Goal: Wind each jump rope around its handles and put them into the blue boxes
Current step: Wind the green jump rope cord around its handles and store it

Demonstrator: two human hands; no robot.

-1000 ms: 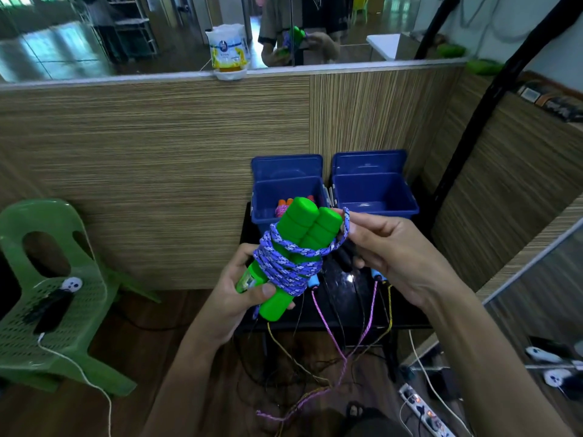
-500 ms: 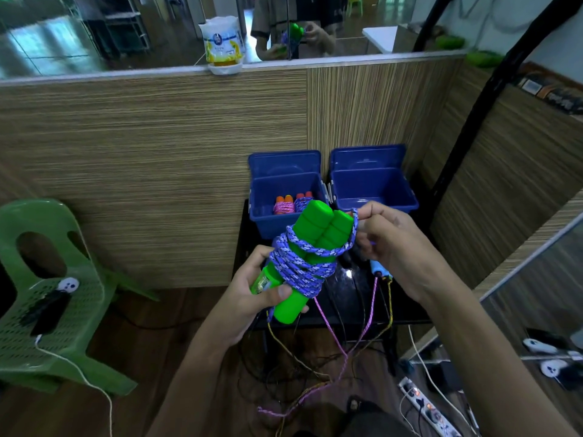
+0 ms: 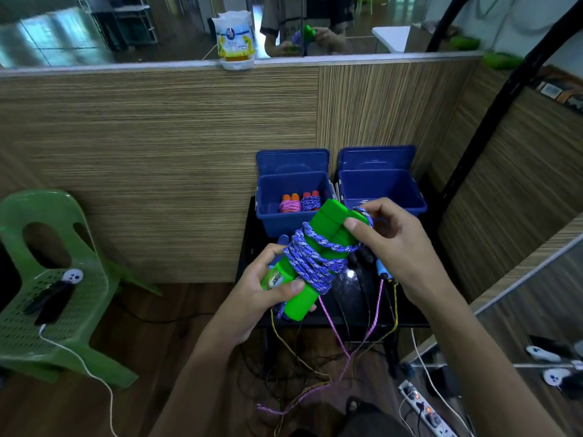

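Note:
A pair of green jump rope handles is held side by side, tilted up to the right, with blue-and-white rope wound around the middle. My left hand grips the lower ends of the handles. At the upper ends my right hand pinches the last loop of rope, thumb pressed on a handle. Two open blue boxes stand behind on a black table: the left box holds two wound ropes with orange handles, the right box shows nothing inside.
More jump ropes lie on the black table; pink and yellow ropes hang off its front edge to the floor. A green plastic chair stands at the left. A power strip lies on the floor at lower right. A wooden partition rises behind the boxes.
Both hands have lifted the green bundle up and right toward the boxes. My right hand has pulled the rope's last loop over the handle tops and now presses its thumb there.

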